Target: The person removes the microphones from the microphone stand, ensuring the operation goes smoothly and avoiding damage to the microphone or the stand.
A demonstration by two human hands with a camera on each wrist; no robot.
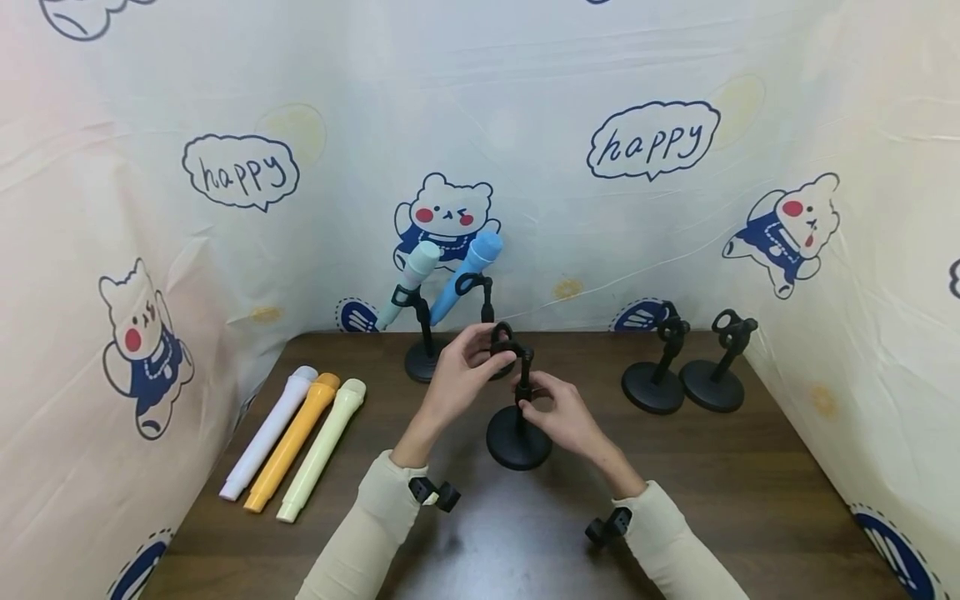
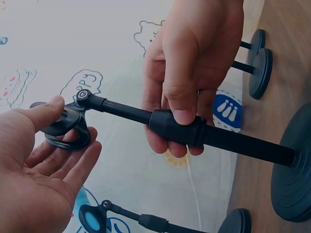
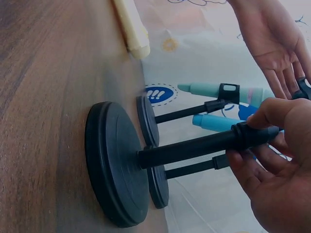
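Note:
A black microphone stand (image 1: 519, 442) rests with its round base on the table in front of me. My left hand (image 1: 465, 375) grips the ring-shaped clip (image 2: 68, 127) at its top, thumb on one side and fingers on the other. Lower down, my right hand (image 1: 562, 417) pinches the collar (image 2: 175, 127) on the pole between thumb and fingers. The clip holds no microphone. Behind it, a mint microphone (image 1: 408, 282) tilts in the clip of a second stand (image 1: 424, 362), and a blue microphone (image 1: 467, 277) leans in a third stand's clip.
Lilac (image 1: 268, 433), orange (image 1: 292, 442) and pale yellow (image 1: 322, 450) microphones lie side by side on the table's left. Two more black stands, one in front (image 1: 652, 388) and one farther right (image 1: 712, 387), stand at the back right. A printed cloth (image 1: 525, 100) hangs behind the table.

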